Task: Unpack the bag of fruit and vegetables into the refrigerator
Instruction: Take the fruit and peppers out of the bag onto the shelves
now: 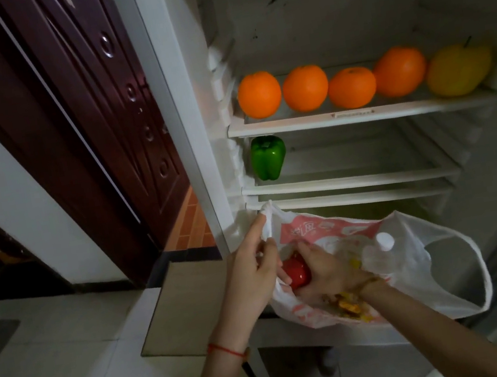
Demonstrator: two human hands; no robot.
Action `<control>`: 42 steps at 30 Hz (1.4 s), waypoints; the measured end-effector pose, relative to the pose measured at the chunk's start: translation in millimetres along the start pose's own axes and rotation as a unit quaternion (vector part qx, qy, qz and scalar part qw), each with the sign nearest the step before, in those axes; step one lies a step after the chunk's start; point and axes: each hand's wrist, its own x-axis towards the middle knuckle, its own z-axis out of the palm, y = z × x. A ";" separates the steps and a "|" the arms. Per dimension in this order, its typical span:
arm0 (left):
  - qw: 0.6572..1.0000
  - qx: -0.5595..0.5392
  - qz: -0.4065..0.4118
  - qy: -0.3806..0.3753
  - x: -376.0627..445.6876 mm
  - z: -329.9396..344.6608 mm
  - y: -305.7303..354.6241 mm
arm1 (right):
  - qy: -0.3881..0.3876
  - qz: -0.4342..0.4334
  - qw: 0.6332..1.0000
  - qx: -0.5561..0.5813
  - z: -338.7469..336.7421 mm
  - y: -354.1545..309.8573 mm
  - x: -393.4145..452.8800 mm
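Observation:
A white plastic bag with pink print (411,263) hangs open in front of the open refrigerator's lower part. My left hand (251,273) pinches the bag's left handle and holds it up. Inside the bag's mouth my right hand (323,271) is closed around a red round fruit or vegetable (296,274). Yellow items (351,307) show through the bag under my right wrist. On the upper shelf (359,113) stand several oranges (259,95) in a row and a yellow fruit (457,71) at the right. A green bell pepper (268,157) stands at the left of the middle shelf (354,179).
A white bottle cap (385,241) pokes up inside the bag. Most of the middle shelf right of the pepper is bare. A dark red door (80,117) stands left of the refrigerator, with a grey panel (184,304) below it and a tiled floor.

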 end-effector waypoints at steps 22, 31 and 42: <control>0.998 -0.040 0.036 0.021 31.7 16.8 7.7 | 0.334 0.023 0.901 0.276 -124.9 -40.3 0.7; 0.999 -0.034 0.029 0.000 29.4 13.6 9.7 | 0.307 0.075 0.912 0.262 -134.9 -33.4 57.7; 0.999 -0.020 0.029 -0.001 25.9 10.1 13.1 | 0.325 0.075 0.908 0.254 -127.6 -28.2 41.6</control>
